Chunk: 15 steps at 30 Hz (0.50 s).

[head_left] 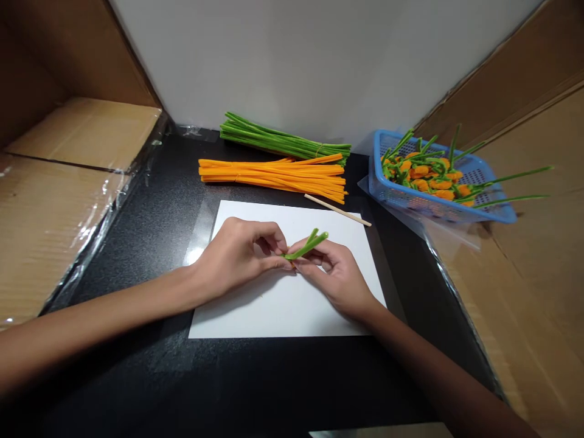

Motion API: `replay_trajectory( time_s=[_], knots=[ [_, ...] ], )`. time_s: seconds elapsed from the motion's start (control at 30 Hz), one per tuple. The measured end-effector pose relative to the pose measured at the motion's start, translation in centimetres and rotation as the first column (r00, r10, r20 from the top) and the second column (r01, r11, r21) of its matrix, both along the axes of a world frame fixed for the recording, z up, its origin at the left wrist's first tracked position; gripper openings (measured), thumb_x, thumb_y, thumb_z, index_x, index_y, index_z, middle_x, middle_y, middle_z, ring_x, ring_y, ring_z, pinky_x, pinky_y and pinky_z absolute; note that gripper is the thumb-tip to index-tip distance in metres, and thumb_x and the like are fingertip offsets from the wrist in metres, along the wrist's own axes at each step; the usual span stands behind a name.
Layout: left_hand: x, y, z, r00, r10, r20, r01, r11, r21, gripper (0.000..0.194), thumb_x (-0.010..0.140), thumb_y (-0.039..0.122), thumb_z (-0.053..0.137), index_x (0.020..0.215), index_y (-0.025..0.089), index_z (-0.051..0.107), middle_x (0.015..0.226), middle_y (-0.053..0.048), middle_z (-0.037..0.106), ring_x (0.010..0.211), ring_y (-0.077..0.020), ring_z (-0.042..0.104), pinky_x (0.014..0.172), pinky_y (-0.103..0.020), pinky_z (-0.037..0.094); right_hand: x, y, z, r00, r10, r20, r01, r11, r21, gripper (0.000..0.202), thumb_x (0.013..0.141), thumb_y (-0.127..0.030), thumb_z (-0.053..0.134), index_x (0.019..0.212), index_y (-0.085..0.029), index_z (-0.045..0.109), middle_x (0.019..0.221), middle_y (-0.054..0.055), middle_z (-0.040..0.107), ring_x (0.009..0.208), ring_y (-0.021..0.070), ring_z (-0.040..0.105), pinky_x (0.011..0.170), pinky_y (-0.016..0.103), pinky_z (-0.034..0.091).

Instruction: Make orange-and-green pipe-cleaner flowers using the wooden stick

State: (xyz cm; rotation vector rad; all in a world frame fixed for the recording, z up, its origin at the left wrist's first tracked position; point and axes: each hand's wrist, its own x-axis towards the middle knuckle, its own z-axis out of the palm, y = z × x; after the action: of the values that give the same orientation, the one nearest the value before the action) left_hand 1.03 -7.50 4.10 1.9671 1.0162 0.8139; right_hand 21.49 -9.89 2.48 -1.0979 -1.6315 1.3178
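Over a white sheet of paper (274, 310), my left hand (241, 252) and my right hand (335, 271) meet fingertip to fingertip. Between them is a green pipe cleaner (305, 246), bent so that two short ends stick up to the right. A bit of orange shows under the fingertips, mostly hidden by them. Thumb and fingers of my left hand are pinched at the green piece's lower end. The fingers of my right hand are closed around the same spot from the other side.
Behind the paper lie a bundle of orange pipe cleaners (274, 173) and a bundle of green pipe cleaners (278, 140). A thin wooden stick (337, 210) crosses the paper's top right edge. A blue basket (378, 176) with orange-and-green pieces stands right. Cardboard walls (524, 121) flank the black table (150, 347).
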Motion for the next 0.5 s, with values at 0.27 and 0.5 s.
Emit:
replay_trajectory(
  time_s=[0.27,0.5],
  knots=[
    [0.57,-0.27,-0.90,0.981,0.104,0.162,-0.072,0.978,-0.194,0.021,0.074,0.030,0.082,0.081,0.014,0.070,0.075,-0.004,0.073,0.066,-0.0143,0.069,0.064,-0.025,0.059,0.25,0.13,0.04,0.996,-0.047,-0.071,0.037,0.989,-0.142,0.018,0.082,-0.032,0.075,0.093,-0.018,0.072,0.096,0.006,0.073,0.084,0.0173,0.069,0.076,0.030,0.056],
    [0.44,-0.43,-0.11,0.985,0.085,0.151,-0.061,0.986,-0.152,0.018,0.076,0.027,0.080,0.084,0.015,0.069,0.077,-0.003,0.073,0.069,-0.0134,0.069,0.069,-0.024,0.058,0.51,0.34,-0.02,0.994,0.010,-0.113,-0.020,0.996,-0.088,0.018,0.081,-0.034,0.077,0.093,-0.021,0.073,0.098,0.005,0.067,0.088,0.0171,0.067,0.077,0.030,0.056]
  ],
)
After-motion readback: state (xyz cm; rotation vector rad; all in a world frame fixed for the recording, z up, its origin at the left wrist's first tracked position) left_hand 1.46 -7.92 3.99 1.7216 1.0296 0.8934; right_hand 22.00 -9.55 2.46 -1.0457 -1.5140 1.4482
